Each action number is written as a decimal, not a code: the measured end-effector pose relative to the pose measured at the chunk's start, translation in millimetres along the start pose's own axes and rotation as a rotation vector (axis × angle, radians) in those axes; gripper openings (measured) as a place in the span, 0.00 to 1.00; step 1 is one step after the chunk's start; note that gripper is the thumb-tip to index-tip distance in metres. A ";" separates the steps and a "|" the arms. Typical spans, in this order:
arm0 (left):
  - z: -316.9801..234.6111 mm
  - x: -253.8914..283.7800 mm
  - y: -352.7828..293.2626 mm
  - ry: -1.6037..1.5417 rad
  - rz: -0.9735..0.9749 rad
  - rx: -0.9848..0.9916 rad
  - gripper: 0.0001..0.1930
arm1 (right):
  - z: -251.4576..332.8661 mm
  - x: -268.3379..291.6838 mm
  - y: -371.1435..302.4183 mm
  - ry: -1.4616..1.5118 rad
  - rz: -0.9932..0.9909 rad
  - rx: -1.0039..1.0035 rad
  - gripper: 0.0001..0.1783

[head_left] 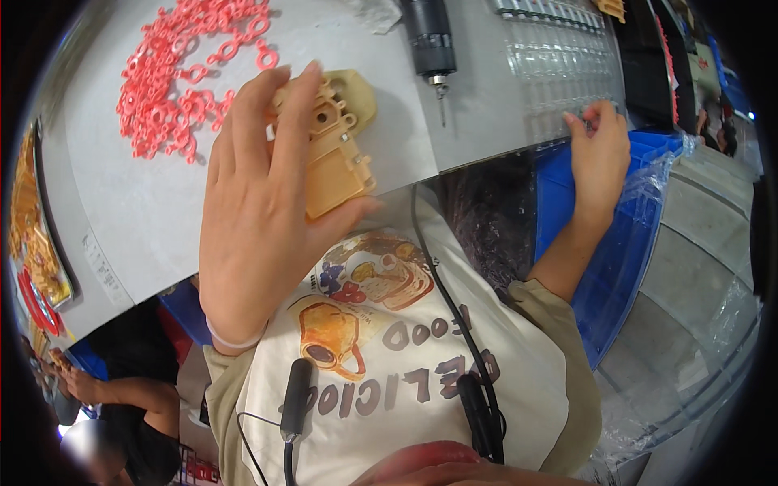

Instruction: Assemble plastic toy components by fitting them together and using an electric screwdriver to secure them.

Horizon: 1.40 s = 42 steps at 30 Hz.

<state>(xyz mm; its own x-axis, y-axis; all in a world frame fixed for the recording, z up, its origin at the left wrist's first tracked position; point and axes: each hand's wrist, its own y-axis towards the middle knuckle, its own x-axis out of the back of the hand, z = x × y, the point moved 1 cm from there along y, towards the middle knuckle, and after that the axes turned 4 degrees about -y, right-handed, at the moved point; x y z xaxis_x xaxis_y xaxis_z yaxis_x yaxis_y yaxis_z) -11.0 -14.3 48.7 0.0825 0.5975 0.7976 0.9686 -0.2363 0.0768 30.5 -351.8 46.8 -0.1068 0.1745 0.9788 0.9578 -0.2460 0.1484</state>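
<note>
My left hand [263, 182] grips a pale yellow plastic housing [336, 174] above the table's near edge, fingers over its far end and thumb along its near side. The housing has a shallow rectangular recess and small holes. A rounded yellowish piece [355, 97] shows just beyond it; whether the two are joined I cannot tell. My right hand [601, 158] is at the near right corner of a clear plastic tray [559, 77] with rows of pockets. Its thumb and index finger are pinched together, and whatever is between them is too small to name.
A pile of pink ring-shaped plastic parts [174, 89] lies at the far left. A black electric screwdriver [429, 40] points toward me at mid-table. Metallic pieces [551, 11] fill the tray's far rows. Right of me stand a blue bin [596, 283] and a grey crate [689, 259]. Another person's hand [79, 385] shows lower left.
</note>
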 end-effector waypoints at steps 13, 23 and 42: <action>16.9 -11.2 -5.6 -0.294 -0.143 -0.025 0.57 | -7.9 7.2 8.7 0.036 0.129 -0.155 0.16; 8.9 -1.6 -3.7 -0.308 -0.118 -0.103 0.55 | 151.7 61.6 -11.8 0.848 0.051 0.974 0.13; 22.0 -6.6 -2.9 -0.485 -0.150 -0.063 0.53 | 193.9 82.2 19.1 0.688 0.097 1.110 0.09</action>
<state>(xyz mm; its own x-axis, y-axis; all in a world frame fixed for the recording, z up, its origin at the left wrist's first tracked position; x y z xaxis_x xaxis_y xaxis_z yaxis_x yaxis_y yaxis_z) -9.2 -0.7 30.1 0.0573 0.9117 0.4068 0.9635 -0.1573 0.2168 91.7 -157.3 102.8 0.1774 -0.4003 0.8991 0.6417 0.7397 0.2027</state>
